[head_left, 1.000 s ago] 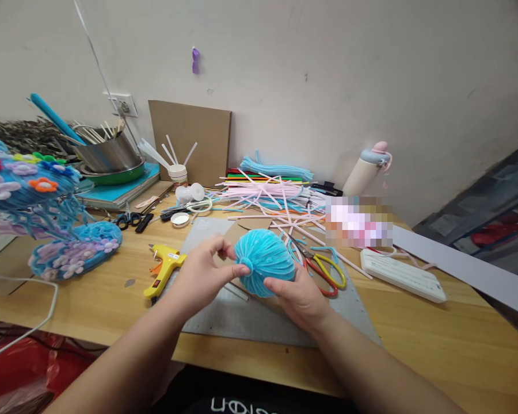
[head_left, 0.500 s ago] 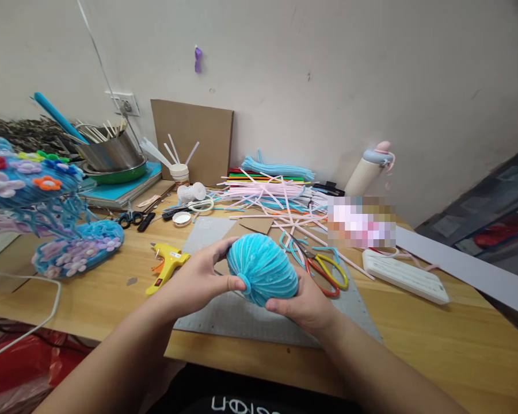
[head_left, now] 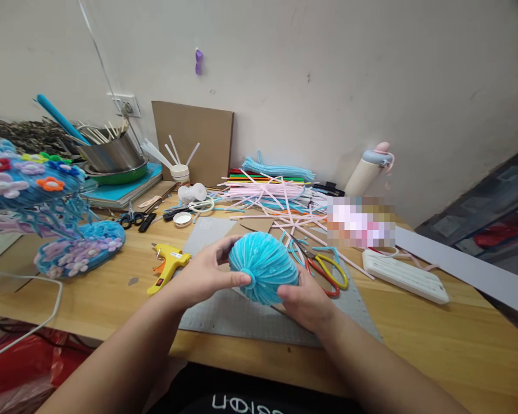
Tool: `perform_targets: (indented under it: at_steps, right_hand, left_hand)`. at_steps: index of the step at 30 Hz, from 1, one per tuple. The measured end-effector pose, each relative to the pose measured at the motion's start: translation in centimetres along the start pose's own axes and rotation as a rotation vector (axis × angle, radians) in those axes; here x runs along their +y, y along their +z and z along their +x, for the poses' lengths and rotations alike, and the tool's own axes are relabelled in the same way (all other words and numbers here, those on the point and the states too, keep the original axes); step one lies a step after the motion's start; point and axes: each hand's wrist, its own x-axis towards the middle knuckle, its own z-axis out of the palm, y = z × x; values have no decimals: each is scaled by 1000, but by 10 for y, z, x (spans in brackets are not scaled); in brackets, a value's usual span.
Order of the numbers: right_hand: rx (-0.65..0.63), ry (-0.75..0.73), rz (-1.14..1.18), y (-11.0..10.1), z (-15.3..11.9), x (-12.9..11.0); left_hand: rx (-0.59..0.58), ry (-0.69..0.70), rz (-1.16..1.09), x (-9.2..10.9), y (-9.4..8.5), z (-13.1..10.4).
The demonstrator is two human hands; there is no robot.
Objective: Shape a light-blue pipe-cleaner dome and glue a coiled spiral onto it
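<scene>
A blue fuzzy ribbed ball [head_left: 265, 265] is held between both hands above the grey cutting mat [head_left: 216, 322]. My left hand [head_left: 205, 276] grips its left side, the thumb pressed by the gathered knot. On the right side, my right hand [head_left: 308, 302] holds it with the thumb on the front; its other fingers are mostly hidden behind the ball. A yellow glue gun [head_left: 170, 267] lies left of my left hand. Scissors with red and yellow handles [head_left: 332, 273] rest on the mat, right of the ball.
Pink and blue pipe cleaners [head_left: 271, 187] are heaped at the back. A flowered blue craft piece [head_left: 30, 178] stands at the left. Further right are a bottle [head_left: 365, 172] and a white power strip [head_left: 406, 276]. A paper cup [head_left: 180, 173] stands near the cardboard [head_left: 194, 141].
The ball has turned slightly in my hands, its knot shifting a little to the right. My right thumb has moved up and right on its surface.
</scene>
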Motion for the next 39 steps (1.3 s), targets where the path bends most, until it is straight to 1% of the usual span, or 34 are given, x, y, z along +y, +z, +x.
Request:
perform_targets:
  at_steps: [2, 4, 8, 10, 12, 15, 19, 23, 25, 28, 30, 33, 36, 39]
  right_hand:
    - [54, -25, 125, 0, 2, -2]
    - [122, -29, 210, -1, 5, -7]
    - [235, 8, 287, -11, 11, -16]
    - [282, 31, 310, -16, 14, -18]
    - [297, 64, 317, -20, 16, -18]
    - [274, 77, 286, -21, 17, -12]
    - [214, 22, 203, -20, 18, -2]
    - [227, 13, 190, -21, 20, 2]
    - [230, 34, 227, -23, 20, 1]
    - [254, 51, 280, -24, 20, -1]
    - [277, 51, 285, -23, 20, -2]
    - [272, 36, 234, -22, 21, -1]
    - [246, -6, 155, -19, 21, 1]
    - [238, -46, 111, -16, 19, 0]
  left_hand:
    - [-4, -26, -94, -4, 4, 8]
    - [15, -63, -202, -8, 10, 18]
    - [-45, -250, -456, -14, 19, 40]
    - [-39, -277, -514, -17, 21, 47]
    - [-25, -281, -548, -21, 21, 49]
    - [14, -296, -544, -29, 22, 47]
    - [87, -239, -485, -39, 26, 46]
    - [154, -197, -423, -42, 29, 46]
    - [133, -180, -459, -39, 29, 44]
    - [40, -155, -572, -34, 27, 41]
    - [39, -151, -581, -32, 26, 40]
    - [110, -89, -443, -34, 25, 41]
    - [122, -17, -312, -39, 24, 43]
    - [127, 35, -257, -42, 26, 45]
